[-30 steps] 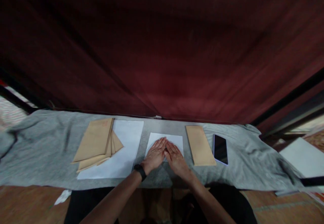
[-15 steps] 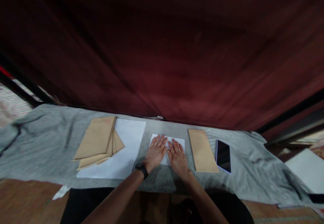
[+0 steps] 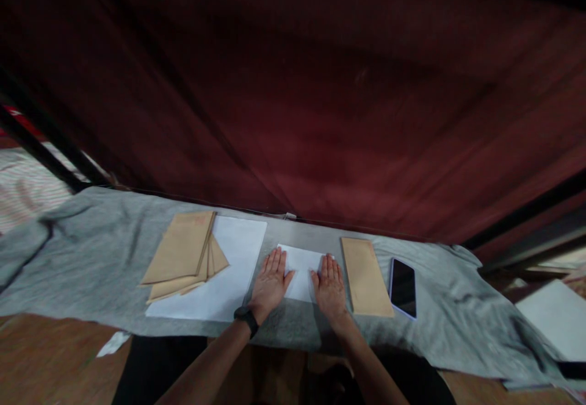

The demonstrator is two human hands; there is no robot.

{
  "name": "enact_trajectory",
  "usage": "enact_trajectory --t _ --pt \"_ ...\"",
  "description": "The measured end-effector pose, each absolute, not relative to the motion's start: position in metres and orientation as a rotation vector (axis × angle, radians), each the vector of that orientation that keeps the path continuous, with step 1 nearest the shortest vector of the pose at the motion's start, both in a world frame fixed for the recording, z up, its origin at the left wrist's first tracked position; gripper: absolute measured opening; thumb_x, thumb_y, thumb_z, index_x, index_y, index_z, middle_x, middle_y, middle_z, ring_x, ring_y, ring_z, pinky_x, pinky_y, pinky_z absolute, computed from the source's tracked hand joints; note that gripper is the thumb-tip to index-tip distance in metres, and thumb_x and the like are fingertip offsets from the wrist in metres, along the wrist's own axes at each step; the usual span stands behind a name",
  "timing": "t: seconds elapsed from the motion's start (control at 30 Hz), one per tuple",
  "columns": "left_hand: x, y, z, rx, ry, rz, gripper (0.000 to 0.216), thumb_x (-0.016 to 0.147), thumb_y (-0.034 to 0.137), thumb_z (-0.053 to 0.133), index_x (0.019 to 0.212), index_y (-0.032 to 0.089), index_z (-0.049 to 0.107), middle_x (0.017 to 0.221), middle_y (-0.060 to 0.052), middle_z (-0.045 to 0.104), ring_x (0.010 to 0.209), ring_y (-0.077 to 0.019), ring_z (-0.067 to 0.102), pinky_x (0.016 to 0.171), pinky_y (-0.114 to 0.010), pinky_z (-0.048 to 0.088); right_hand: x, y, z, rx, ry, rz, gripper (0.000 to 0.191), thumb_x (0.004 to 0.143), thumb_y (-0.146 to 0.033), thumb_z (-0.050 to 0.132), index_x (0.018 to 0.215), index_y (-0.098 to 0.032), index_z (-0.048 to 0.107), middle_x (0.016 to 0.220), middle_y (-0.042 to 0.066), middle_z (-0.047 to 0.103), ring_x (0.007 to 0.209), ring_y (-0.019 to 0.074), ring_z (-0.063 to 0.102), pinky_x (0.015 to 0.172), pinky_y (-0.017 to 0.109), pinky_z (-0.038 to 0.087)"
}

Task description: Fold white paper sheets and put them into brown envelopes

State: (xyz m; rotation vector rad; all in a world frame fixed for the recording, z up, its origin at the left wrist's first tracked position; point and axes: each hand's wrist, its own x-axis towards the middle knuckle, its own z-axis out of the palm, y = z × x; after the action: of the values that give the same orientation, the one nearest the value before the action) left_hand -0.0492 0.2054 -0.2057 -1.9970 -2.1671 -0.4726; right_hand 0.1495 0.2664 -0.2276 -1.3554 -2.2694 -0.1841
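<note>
A white sheet of paper (image 3: 301, 275), smaller than the sheet at its left and perhaps folded, lies flat between my hands. My left hand (image 3: 270, 282) rests palm down on its left edge, fingers stretched out and thumb apart. Over its right edge lies my right hand (image 3: 330, 286), also flat with fingers extended. Just to the right is a single brown envelope (image 3: 367, 277). Off to the left, several brown envelopes (image 3: 180, 246) are fanned out on top of a larger white paper (image 3: 240, 246).
A grey cloth (image 3: 110, 258) covers the long narrow surface. A phone (image 3: 403, 288) lies right of the single envelope. Dark red fabric (image 3: 293, 118) hangs behind. A white scrap (image 3: 113, 344) is on the floor at the lower left.
My hands have slid apart from the middle of the small paper to its left and right edges, uncovering its centre. The camera view has shifted slightly.
</note>
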Motion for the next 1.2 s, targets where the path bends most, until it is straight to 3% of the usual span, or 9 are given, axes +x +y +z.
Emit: enact_trajectory --t 0.5,0.83,1.07,1.2 --pt "-0.049 0.152 -0.199 -2.069 -2.033 -0.511 0.07 0.095 0.059 0.046 0.152 0.018 0.041 0.158 -0.017 0.038 0.145 -0.0307 0.038 0.118 -0.047 0.032 0.152 0.26 -0.232 -1.361 -2.23 -0.19 0.062 0.106 -0.04 0.031 0.155 -0.002 0.027 0.155 0.027 0.036 0.144 0.0347 0.039 0.113 0.057 0.035" --pt "-0.048 0.151 -0.203 -2.061 -2.031 -0.576 0.069 0.095 0.056 0.047 0.151 0.018 0.042 0.158 -0.016 0.039 0.145 -0.0324 0.038 0.117 -0.05 0.03 0.161 0.232 -0.225 -1.535 -2.237 -0.179 0.06 0.105 -0.038 0.032 0.15 0.0 0.039 0.153 0.026 0.04 0.143 0.0322 0.039 0.115 0.05 0.034" --pt "-0.046 0.152 -0.204 -2.051 -2.043 -0.617 0.068 0.095 0.055 0.046 0.151 0.016 0.043 0.158 -0.017 0.038 0.146 -0.0339 0.036 0.118 -0.051 0.028 0.167 0.217 -0.222 -1.581 -2.19 -0.221 0.058 0.105 -0.037 0.032 0.151 -0.003 0.039 0.152 0.024 0.044 0.142 0.0316 0.042 0.113 0.049 0.036" --pt "-0.045 0.151 -0.2 -2.062 -2.054 -0.602 0.068 0.095 0.054 0.047 0.152 0.016 0.041 0.158 -0.017 0.038 0.145 -0.0332 0.037 0.118 -0.051 0.028 0.149 0.206 -0.213 -1.504 -2.212 -0.197 0.057 0.104 -0.034 0.032 0.154 -0.006 0.034 0.156 0.022 0.038 0.146 0.0307 0.035 0.115 0.052 0.034"
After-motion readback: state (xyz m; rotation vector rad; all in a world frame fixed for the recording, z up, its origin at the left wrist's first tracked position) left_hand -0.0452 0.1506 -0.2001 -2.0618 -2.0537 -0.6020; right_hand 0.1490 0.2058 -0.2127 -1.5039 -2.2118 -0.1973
